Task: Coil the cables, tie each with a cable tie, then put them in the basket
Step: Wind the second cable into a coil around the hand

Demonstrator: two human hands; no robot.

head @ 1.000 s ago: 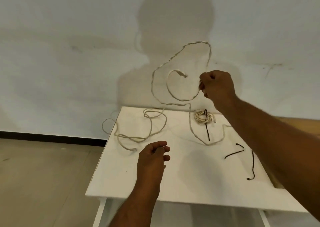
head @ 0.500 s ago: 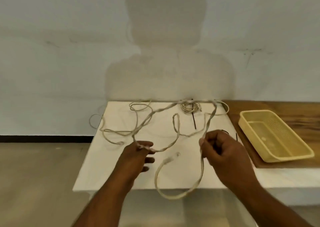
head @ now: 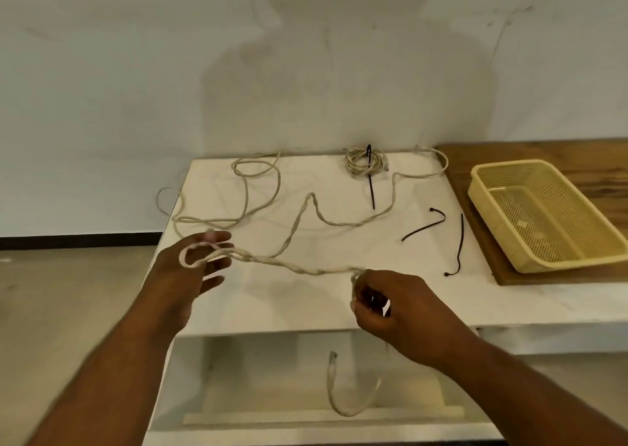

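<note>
A long beige cable (head: 339,223) snakes over the white table (head: 306,296). A loop of it is wrapped around the spread fingers of my left hand (head: 190,268). A twisted stretch runs from there to my right hand (head: 390,304), which pinches it; the plug end (head: 332,357) hangs below the table's front edge. A coiled beige cable (head: 360,161) with a black tie (head: 371,187) through it lies at the back. A second loose beige cable (head: 244,190) sprawls at the back left. Two loose black ties (head: 423,228) (head: 459,245) lie right of centre. The yellow basket (head: 482,200) sits at the right.
The basket rests on a wooden board (head: 543,153) at the table's right side, against the wall. A stretch of cable (head: 161,200) hangs over the table's left edge above the floor. A shelf (head: 272,377) sits under the tabletop.
My hands have moved apart, pulling a twisted stretch of cable taut between them. A loop now sits around my left fingers. The plug end has dropped below the table edge.
</note>
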